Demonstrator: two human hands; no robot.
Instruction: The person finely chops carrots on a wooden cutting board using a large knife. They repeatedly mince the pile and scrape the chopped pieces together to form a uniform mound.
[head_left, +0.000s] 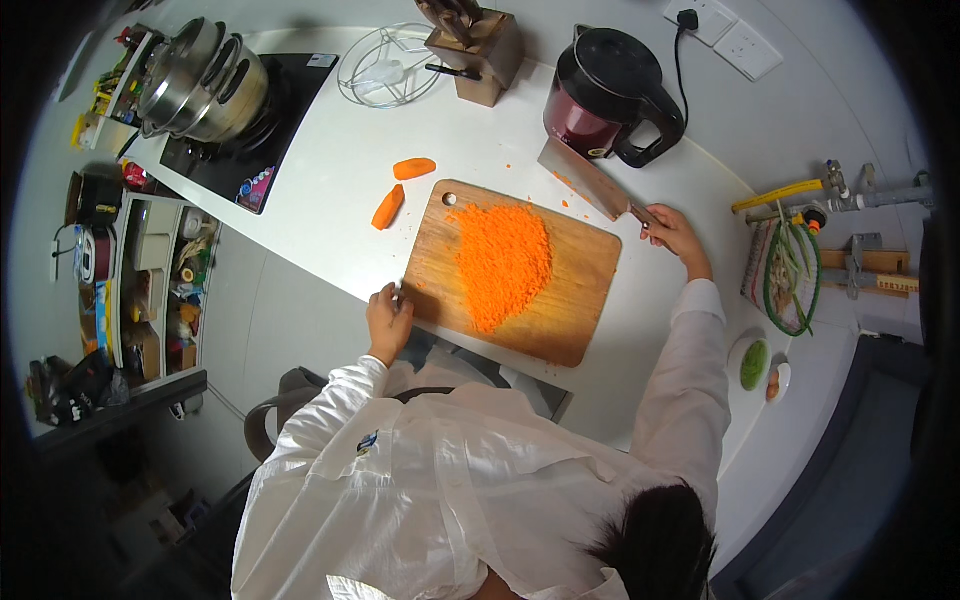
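Observation:
A wooden cutting board (577, 300) lies at a slant on the white counter, with a heap of finely chopped carrot (506, 259) across its middle. My right hand (671, 234) grips the handle of a cleaver (581, 176) to the right of the board. Its broad blade, with orange bits along it, lies over the counter just in front of the kettle. At the board's near left corner is my left hand (389, 322), fingers curled; whether they grip the board's edge is hard to see. Two carrot pieces (414, 169) (388, 208) rest beyond the board's left side.
A black and dark red electric kettle (607, 82) stands at the back, right of a wooden knife block (480, 60). Back left are a wire rack (386, 67) and a steel pot (210, 90) on a black cooktop (281, 127). Bowls, one with chopped greens (754, 365), sit far right.

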